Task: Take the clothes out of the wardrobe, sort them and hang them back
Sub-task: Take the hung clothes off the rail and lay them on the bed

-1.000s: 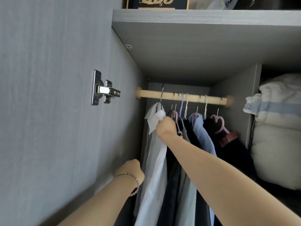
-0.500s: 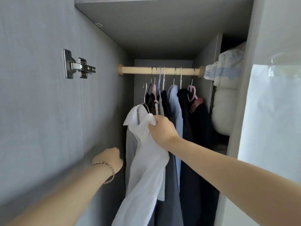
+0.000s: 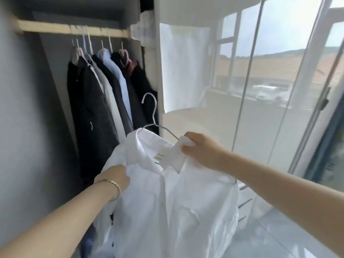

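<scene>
Background: a tall glazed window point(image 3: 279, 71) on the right, bright, with roofs and a hill outside. A grey open wardrobe point(image 3: 28, 108) stands on the left. We note motion blur over the whole view.

Wardrobe contents: a wooden rail point(image 3: 55, 29) runs across the top of the compartment. On it hang, packed side by side, several dark garments point(image 3: 93, 101), a pale grey one and a light blue shirt point(image 3: 121, 79). At the right end a pink hanger point(image 3: 124, 54) sits over a dark reddish piece. In the neighbouring compartment to the right we see pale folded bedding point(image 3: 147, 28), too blurred to tell more.

Task item: the white shirt point(image 3: 167, 202) is outside the wardrobe, held in front of it. It sits on a wire hanger point(image 3: 152, 112) whose hook stands free in the air. The collar is open and a small label point(image 3: 161, 156) shows inside.

Right hand point(image 3: 201, 151): grip clamped on the collar cloth at the hanger arm nearer the window, fingers curled round it.

Left hand point(image 3: 115, 175), bracelet point(image 3: 113, 185) at the wrist: grip clamped on the shirt's other shoulder, fingertips buried in the cloth.

The shirt body hangs slack below both hands.
</scene>
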A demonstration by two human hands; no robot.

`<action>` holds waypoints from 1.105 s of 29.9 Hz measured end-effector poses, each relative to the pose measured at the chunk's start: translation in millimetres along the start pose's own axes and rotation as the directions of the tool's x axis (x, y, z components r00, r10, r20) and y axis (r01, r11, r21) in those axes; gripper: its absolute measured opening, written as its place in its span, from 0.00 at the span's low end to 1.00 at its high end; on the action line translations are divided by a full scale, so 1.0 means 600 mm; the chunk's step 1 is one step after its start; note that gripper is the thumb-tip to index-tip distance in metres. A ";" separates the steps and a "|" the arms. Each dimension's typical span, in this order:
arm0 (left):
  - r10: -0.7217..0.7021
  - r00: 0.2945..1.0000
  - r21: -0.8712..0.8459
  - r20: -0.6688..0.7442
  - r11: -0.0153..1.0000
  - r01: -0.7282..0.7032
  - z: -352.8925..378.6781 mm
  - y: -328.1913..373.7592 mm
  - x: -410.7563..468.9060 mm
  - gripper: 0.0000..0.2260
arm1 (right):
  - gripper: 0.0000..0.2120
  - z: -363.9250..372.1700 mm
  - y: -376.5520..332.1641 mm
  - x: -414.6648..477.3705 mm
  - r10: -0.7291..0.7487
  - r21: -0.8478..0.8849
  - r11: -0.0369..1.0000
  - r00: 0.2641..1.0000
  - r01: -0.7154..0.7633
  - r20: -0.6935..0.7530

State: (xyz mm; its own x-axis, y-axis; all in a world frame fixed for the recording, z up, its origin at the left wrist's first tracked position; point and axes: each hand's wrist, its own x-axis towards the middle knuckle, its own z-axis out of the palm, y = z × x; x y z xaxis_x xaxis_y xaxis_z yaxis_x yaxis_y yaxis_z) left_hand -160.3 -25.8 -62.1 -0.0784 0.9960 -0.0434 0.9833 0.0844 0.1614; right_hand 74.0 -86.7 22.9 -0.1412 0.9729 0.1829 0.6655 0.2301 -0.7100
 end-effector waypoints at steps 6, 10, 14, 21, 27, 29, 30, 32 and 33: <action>0.298 0.931 0.085 0.209 0.943 -0.321 0.087 0.193 -0.124 0.11 | 0.10 -0.100 0.109 -0.250 0.274 0.040 0.962 0.940 -0.272 -0.201; 0.472 0.840 0.009 0.266 0.870 -0.492 0.141 0.346 -0.218 0.12 | 0.06 -0.183 0.172 -0.425 0.425 0.122 0.903 0.813 -0.412 -0.398; 0.657 0.708 -0.058 0.261 0.742 -0.667 0.210 0.503 -0.330 0.06 | 0.10 -0.252 0.231 -0.612 0.573 0.292 0.813 0.599 -0.504 -0.560; 0.838 0.443 -0.084 0.318 0.490 -0.868 0.336 0.725 -0.570 0.10 | 0.07 -0.282 0.274 -0.901 0.660 0.387 0.693 0.320 -0.609 -0.680; 0.941 0.223 -0.137 0.254 0.264 -0.955 0.394 0.814 -0.723 0.12 | 0.19 -0.269 0.246 -1.054 0.623 0.417 0.561 0.034 -0.715 -0.781; 0.962 0.137 -0.154 0.238 0.177 -0.972 0.403 0.831 -0.760 0.10 | 0.15 -0.247 0.228 -1.087 0.605 0.454 0.516 -0.066 -0.727 -0.794; 0.968 0.084 -0.165 0.236 0.125 -0.978 0.407 0.837 -0.776 0.10 | 0.13 -0.234 0.217 -1.100 0.596 0.481 0.498 -0.118 -0.722 -0.794; 0.967 -0.035 -0.172 0.254 0.009 -0.985 0.419 0.841 -0.804 0.10 | 0.12 -0.202 0.189 -1.120 0.579 0.536 0.444 -0.227 -0.718 -0.784; 0.957 -0.093 -0.170 0.274 -0.047 -0.984 0.424 0.839 -0.818 0.09 | 0.11 -0.185 0.172 -1.127 0.560 0.555 0.416 -0.278 -0.720 -0.780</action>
State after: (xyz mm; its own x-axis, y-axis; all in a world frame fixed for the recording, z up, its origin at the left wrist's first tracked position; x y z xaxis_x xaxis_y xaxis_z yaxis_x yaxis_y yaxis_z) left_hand 414.8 -479.9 -210.3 0.9935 -0.0201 -0.1121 0.0030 -0.9793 0.2024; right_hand 319.2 -723.1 -98.6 0.9839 -0.1585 0.0819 -0.0287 -0.5934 -0.8044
